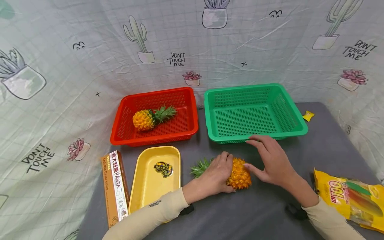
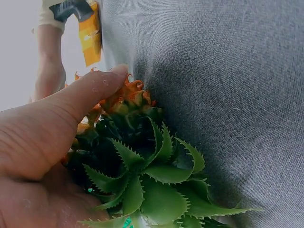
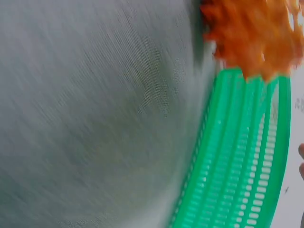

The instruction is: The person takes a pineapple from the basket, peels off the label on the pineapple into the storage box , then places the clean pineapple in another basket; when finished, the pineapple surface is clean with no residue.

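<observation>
My left hand [image 1: 214, 176] grips an orange toy-like pineapple [image 1: 240, 176] lying on the grey cloth, its green leaves pointing left. In the left wrist view the thumb lies along the side of the pineapple [image 2: 135, 97], with the spiky leaves [image 2: 156, 190] toward the camera. To the right of the fruit, my right hand [image 1: 274, 163] hovers with fingers spread and thumb near its base; whether the thumb touches is unclear. The right wrist view shows the pineapple [image 3: 256, 38] blurred, with that hand barely in frame. A second pineapple [image 1: 145, 120] lies in the red basket [image 1: 156, 138].
Behind the hands stands a green basket [image 1: 255, 138]. At left are a yellow tray [image 1: 150, 186] and a pasta box [image 1: 115, 186]. A yellow snack bag [image 1: 351, 200] lies at right, and a small yellow packet [image 1: 308, 116] sits beyond the green basket. A printed curtain [image 1: 105, 73] surrounds the table.
</observation>
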### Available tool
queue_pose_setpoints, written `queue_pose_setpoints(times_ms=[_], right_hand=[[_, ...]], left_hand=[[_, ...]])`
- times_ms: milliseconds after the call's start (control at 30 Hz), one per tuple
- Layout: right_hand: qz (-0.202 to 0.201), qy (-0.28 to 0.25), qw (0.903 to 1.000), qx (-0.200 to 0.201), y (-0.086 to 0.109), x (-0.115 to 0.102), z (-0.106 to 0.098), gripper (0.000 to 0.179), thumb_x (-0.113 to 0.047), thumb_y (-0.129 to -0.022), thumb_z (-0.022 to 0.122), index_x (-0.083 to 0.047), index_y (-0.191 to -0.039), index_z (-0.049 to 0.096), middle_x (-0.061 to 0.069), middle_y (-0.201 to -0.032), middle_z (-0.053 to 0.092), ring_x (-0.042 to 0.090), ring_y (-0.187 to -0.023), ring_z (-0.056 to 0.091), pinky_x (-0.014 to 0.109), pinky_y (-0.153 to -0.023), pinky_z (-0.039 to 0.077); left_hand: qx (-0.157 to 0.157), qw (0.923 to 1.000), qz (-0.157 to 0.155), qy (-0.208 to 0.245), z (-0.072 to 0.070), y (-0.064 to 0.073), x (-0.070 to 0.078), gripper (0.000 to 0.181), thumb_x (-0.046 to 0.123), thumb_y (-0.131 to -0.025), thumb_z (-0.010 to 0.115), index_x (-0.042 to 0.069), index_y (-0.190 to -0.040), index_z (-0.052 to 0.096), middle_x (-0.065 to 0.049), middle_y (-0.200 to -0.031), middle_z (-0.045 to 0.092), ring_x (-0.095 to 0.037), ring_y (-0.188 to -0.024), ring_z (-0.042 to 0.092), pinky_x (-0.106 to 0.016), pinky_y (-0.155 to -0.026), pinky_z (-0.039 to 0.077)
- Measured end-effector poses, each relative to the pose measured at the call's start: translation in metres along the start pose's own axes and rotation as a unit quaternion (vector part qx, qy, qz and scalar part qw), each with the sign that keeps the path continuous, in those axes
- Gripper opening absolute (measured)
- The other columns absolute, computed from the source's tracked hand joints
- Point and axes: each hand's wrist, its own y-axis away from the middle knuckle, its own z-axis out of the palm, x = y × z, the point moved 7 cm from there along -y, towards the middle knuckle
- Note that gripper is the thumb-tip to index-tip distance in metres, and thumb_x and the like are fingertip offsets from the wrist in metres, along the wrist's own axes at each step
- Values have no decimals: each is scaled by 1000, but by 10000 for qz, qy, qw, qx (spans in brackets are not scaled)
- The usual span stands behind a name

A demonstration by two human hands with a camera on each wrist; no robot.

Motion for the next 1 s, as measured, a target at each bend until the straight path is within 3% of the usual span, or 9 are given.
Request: queue_pose_setpoints(times_ms=[233,567,733,1000], right_hand=[[294,419,9981,355,-6,32,-12,78,-62,-101,60,7,-134,62,27,-131,61,49,-113,57,64,-96,40],[803,852,9931,36,5,65,-5,75,-64,-103,54,4,-134,64,25,-126,63,49,-112,57,65,-98,39],[1045,920,9902,-91,10,73,1,76,-68,-103,48,1,-126,68,22,-117,66,48,-107,58,64,-95,40],[1034,1235,9869,48,11,74,4,67,-65,-101,53,-1,-106,71,19,-99,68,44,-90,59,60,-76,43]], left_hand=[[12,10000,8,-78,1,-1,2,114,54,-72,97,-11,-149,43,-20,-134,50,-28,-110,54,-39,-98,50],[58,9998,55,-204,3,-2,0,114,56,-71,96,-11,-148,44,-20,-133,51,-27,-106,52,-37,-96,50],[76,9996,73,-256,3,-2,0,114,56,-72,96,-10,-148,44,-20,-133,51,-27,-107,53,-37,-97,50],[165,9995,147,-216,3,-1,1,111,55,-72,96,-10,-146,45,-18,-132,53,-26,-108,54,-36,-96,50]])
